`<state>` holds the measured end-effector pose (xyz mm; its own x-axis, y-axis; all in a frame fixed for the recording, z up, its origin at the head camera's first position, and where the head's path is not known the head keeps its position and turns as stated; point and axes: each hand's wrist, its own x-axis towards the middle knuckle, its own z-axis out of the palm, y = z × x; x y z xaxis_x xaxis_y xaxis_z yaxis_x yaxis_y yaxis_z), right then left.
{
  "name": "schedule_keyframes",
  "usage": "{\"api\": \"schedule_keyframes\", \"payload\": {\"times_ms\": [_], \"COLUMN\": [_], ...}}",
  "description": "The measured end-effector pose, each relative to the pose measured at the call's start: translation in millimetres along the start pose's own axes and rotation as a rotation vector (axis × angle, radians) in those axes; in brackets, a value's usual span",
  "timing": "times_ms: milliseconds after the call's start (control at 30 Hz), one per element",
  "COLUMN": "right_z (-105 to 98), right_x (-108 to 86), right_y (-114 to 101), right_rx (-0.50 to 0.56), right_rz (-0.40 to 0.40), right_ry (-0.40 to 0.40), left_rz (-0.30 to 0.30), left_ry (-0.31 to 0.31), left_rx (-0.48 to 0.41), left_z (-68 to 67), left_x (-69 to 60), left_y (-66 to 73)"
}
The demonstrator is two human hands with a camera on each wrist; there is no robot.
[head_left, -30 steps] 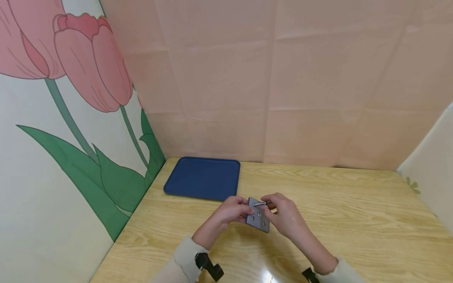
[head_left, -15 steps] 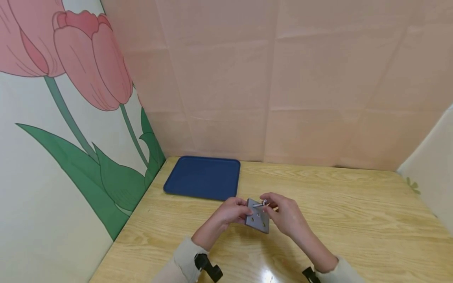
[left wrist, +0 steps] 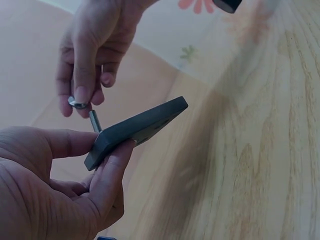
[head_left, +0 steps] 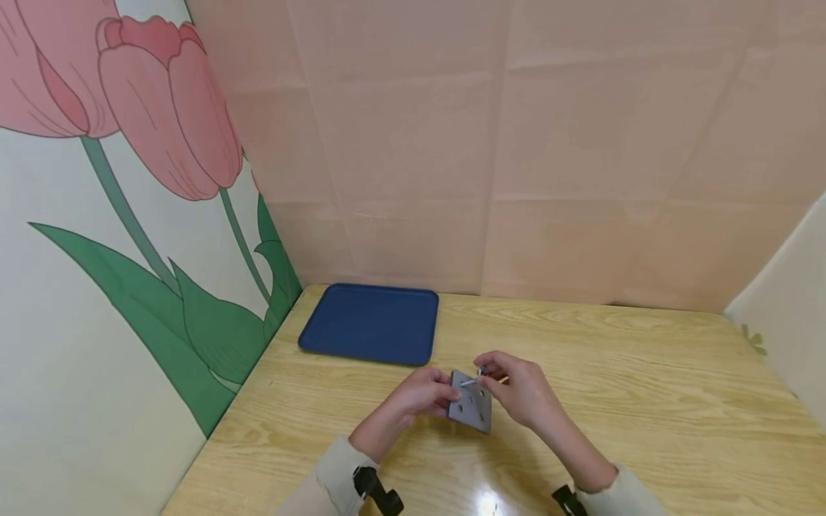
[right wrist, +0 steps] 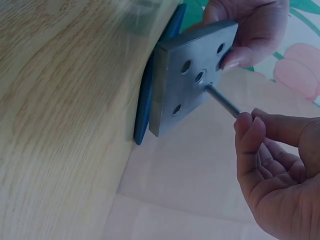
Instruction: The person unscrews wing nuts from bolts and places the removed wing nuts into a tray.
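My left hand (head_left: 422, 393) grips a grey square metal plate (head_left: 476, 416) at one corner, thumb on the near face and fingers behind. Several round holes show in the plate in the right wrist view. A threaded bolt (right wrist: 223, 101) sticks out of its face near my left thumb; its head is hidden. My right hand (head_left: 519, 387) pinches a small shiny metal nut (left wrist: 76, 103) between thumb and fingers, close to the bolt's free end. In the left wrist view a slight gap appears between them. The nut's exact shape is mostly covered by the fingertips.
A blue tray (head_left: 371, 324) lies at the back left of the wood-grain table (head_left: 613, 373), behind my left hand. A pinkish cloth wall (head_left: 490, 158) stands along the back edge, and a tulip-printed panel (head_left: 155, 236) borders the left side.
The plate and my left hand have lowered slightly in the head view. My right hand stays almost in place at the bolt's end, its fingers shifting a little around the nut.
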<state>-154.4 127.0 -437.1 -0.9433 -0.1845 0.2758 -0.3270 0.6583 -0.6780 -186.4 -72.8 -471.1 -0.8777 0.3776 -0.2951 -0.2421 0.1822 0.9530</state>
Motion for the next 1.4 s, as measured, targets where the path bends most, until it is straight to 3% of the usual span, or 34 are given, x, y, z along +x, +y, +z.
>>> {"api": "schedule_keyframes", "payload": {"times_ms": [367, 567, 967, 1200, 1400], "right_z": [-1, -1, 5, 12, 20], "right_x": [3.3, 6.9, 23.4, 38.9, 58.2], "right_y": [1, 5, 13, 14, 21], "right_rx": [0.034, -0.003, -0.150, -0.148, -0.179], "right_rz": [0.010, 0.002, -0.152, -0.169, -0.294], "right_ry": [-0.030, -0.051, -0.013, -0.076, -0.129], "left_rz": [-0.040, -0.041, -0.069, -0.084, -0.080], "left_ry": [0.004, 0.016, 0.035, 0.063, 0.052], "left_rx": [-0.007, -0.038, -0.026, 0.028, 0.111], "left_z": [0.7, -0.6, -5.4, -5.9, -7.8], "left_x": [1.3, 1.8, 4.4, 3.7, 5.0], "left_y": [-11.8, -18.4, -32.0, -36.1, -34.4]}}
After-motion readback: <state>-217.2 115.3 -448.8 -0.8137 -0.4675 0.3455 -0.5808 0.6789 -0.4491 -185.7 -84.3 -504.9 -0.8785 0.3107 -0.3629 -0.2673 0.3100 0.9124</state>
